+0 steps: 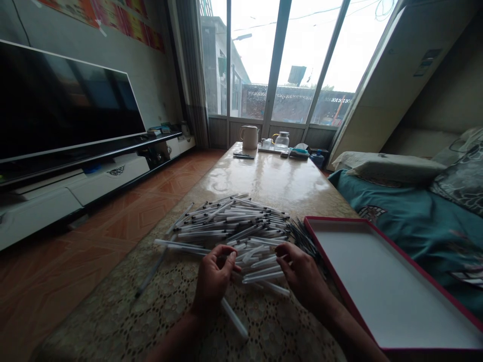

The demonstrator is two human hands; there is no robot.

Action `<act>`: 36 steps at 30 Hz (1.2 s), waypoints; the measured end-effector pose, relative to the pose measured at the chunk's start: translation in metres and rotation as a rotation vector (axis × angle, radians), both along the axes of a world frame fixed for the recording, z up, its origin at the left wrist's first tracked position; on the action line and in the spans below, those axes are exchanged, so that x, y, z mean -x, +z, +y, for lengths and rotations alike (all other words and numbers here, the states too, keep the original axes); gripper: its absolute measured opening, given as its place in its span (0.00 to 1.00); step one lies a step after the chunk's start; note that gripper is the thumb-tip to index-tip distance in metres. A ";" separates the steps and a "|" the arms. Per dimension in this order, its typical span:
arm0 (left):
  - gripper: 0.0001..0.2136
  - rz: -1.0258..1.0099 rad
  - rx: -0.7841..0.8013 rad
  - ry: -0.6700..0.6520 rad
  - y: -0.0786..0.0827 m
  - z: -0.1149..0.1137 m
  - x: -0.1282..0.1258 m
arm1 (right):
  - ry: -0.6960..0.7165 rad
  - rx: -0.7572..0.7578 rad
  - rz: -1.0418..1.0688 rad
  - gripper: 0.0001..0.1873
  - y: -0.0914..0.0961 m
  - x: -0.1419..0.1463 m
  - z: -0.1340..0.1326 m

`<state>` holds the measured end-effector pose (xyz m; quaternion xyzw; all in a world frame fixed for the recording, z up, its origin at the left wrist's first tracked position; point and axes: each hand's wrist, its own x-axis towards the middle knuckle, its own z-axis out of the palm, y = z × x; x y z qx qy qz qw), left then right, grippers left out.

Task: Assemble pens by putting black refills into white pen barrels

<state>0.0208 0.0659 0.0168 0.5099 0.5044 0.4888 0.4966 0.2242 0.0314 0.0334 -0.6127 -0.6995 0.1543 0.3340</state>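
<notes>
A heap of translucent white pen barrels [226,221], many with dark ends, lies on the table before me. My left hand [216,276] is at its near edge, fingers curled and thumb against the index finger; what they pinch, if anything, is too small to make out. One loose clear tube [234,319] shows below that hand, and I cannot tell whether the hand touches it. To the right, my right hand [300,271] is also in a pinch over clear tubes [264,276], its contents unclear. Thin dark sticks [302,236] lie beyond it, against a tray.
The shallow tray [388,286] has a red rim and white inside. At the table's [260,176] far end are a jug [249,137], a glass pot [282,142] and a tissue pack [300,151]. A bed [400,201] runs along the right, a TV cabinet [94,181] along the left.
</notes>
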 end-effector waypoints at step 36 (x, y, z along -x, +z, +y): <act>0.18 0.793 -0.916 -0.457 0.000 -0.009 0.004 | 0.394 0.232 -0.081 0.09 0.003 0.004 -0.032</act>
